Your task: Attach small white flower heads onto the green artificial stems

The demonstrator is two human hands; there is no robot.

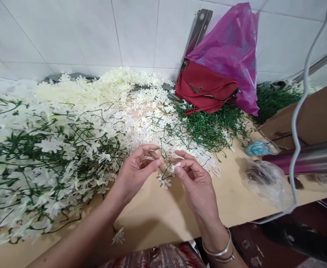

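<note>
Between my two hands, over the table's front part, is a thin green artificial flower stem (163, 152). My left hand (141, 167) pinches the stem between thumb and fingers. In my right hand (195, 178), a small white artificial flower (172, 168) is held between thumb and forefinger, close to the stem. Another white blossom (165, 183) hangs just below, between the hands. Left of my hands lies a large heap of white flowers on green stems (51, 156). Loose white petals (149, 108) spread behind them, next to a pile of bare green stems (213, 126).
A red handbag (208, 87) and a purple plastic bag (233, 52) rest at the back against the tiled wall. To the right are a clear plastic bag (264, 178), a blue packet (258, 148), a cardboard box (314, 115) and a hanging white cable (294, 126).
</note>
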